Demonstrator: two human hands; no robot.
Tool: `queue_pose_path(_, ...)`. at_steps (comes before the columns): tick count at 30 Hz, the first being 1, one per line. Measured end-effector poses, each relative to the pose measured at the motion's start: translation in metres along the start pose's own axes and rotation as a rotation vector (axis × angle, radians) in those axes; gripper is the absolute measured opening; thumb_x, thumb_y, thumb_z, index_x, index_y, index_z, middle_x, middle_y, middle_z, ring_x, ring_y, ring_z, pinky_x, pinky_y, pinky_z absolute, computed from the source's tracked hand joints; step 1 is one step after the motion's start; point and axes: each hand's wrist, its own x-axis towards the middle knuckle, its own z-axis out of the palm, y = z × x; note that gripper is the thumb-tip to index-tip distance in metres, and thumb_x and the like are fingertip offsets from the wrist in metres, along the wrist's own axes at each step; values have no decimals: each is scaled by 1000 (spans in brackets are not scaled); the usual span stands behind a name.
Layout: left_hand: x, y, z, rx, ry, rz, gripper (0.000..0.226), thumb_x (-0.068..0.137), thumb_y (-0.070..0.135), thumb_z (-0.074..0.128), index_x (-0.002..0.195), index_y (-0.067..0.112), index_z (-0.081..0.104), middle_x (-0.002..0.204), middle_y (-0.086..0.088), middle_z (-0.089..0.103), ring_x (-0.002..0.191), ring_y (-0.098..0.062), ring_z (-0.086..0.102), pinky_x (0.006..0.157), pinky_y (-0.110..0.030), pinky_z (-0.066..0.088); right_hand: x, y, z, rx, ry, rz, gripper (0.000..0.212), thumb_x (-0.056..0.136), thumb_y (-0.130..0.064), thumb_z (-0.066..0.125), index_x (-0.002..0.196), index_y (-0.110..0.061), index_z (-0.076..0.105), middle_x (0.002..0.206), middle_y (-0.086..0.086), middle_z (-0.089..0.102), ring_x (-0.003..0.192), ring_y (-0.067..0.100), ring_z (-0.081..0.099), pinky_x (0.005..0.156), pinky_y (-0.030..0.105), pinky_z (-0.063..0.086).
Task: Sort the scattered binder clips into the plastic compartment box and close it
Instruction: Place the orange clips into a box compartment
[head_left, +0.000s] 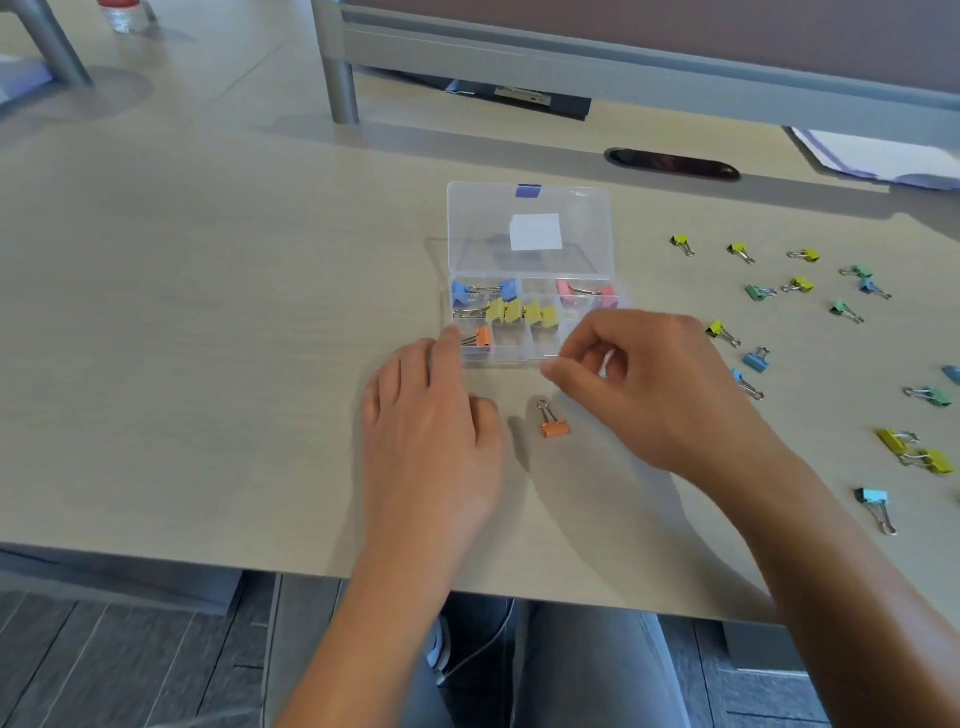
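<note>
- The left hand (431, 415) lies palm down on the worktop (208, 322), fingers loosely spread and holding nothing; its fingertips touch the near left corner of the plastic compartment box (535, 325).
- The right hand (649, 384) hovers at the box's near right corner with thumb and forefinger pinched together; a glint of something small shows inside the curl, too hidden to name.
- An orange binder clip (553, 422) lies loose on the worktop between the two hands, just in front of the box, its wire handle pointing away.
- The box stands open, its clear lid (530, 228) tilted back, with a white label and a blue latch at the top edge.
- Inside it: blue clips (460, 292) at the far left, pink clips (566, 288) at the far right, yellow clips (519, 312) across the middle row, one orange clip (482, 336) at the near left.
- Scattered clips (802, 285) in yellow, green and blue lie well to the right.
</note>
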Motion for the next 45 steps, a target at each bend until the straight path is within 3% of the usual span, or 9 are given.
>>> queue_pose_path(4,0,2,1,22,14,7,60,91,22,43,150,17,36,139,-3,50,133,-25,41,113,-43,32,-34,-5,11,-116,-19,133,33,80,-65,69,85,-32,67,82,-15,64,77,8,59,69,32,48)
queue_pose_path(8,-1,1,1,11,24,16,61,89,24,39,149,19,36,138,-2,50,133,-24,41,113,-42,32,-39,-6,21,-62,-6,125,21,84,-53,72,85,-33,65,86,-15,60,78,3,58,69,31,49)
queue_pose_path(12,-1,1,0,-24,31,-1,60,90,21,43,149,19,36,139,-1,50,133,-23,40,114,-41,32,-31,-6,21,79,-56,126,16,84,-35,80,83,-32,64,82,-15,63,68,2,59,61,18,40)
queue_pose_path(16,1,1,0,-44,16,-12,60,91,23,42,151,19,34,142,-2,49,135,-24,39,115,-41,31,-5,-10,17,279,-13,123,15,81,-17,85,82,-23,71,69,-12,66,59,0,59,62,9,45)
queue_pose_path(23,16,2,-3,-115,34,-39,65,84,25,33,149,18,39,136,-4,52,124,-27,43,102,-40,36,62,-22,14,283,40,12,6,83,-14,82,85,-20,80,76,-11,75,69,3,69,64,7,46)
queue_pose_path(27,17,0,2,-111,44,-30,68,84,22,35,151,17,36,134,-4,52,123,-27,44,103,-40,38,73,-21,31,232,20,-18,6,83,-18,82,86,-22,80,79,-12,76,72,0,68,69,10,50)
queue_pose_path(30,16,-1,4,-117,36,-17,69,85,22,35,154,18,31,133,-2,52,126,-25,43,107,-39,38,71,-17,38,247,29,-41,5,83,-15,81,85,-20,80,78,-11,75,68,-2,64,66,6,45)
queue_pose_path(36,16,0,4,-32,26,13,70,85,24,32,154,21,31,126,0,53,123,-24,45,105,-39,38,68,-16,40,251,58,-74,6,84,-17,80,85,-23,79,78,-11,73,67,9,62,61,9,41)
queue_pose_path(45,17,0,3,-4,23,12,71,86,24,36,156,22,27,126,0,53,123,-24,44,106,-39,37,69,-14,42,235,86,-113,4,85,-20,80,85,-25,79,79,-13,72,66,8,60,62,12,41)
